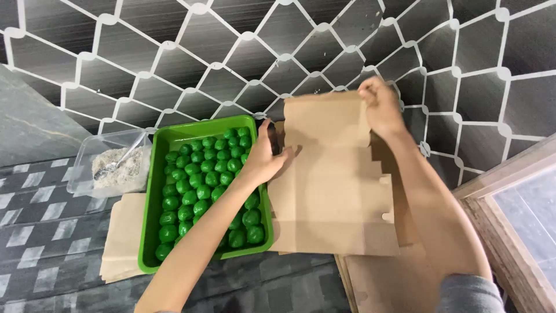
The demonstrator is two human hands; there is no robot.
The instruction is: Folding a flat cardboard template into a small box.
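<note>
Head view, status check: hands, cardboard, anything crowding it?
Left hand on the left edge of the flat cardboard box blank. Right hand pinching its top flap. Green tray of green balls hard against the left side.

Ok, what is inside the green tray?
The green tray holds rows of round green balls, packed close. The left forearm crosses over it and covers some balls near the right side, so the full count cannot be seen.
</note>
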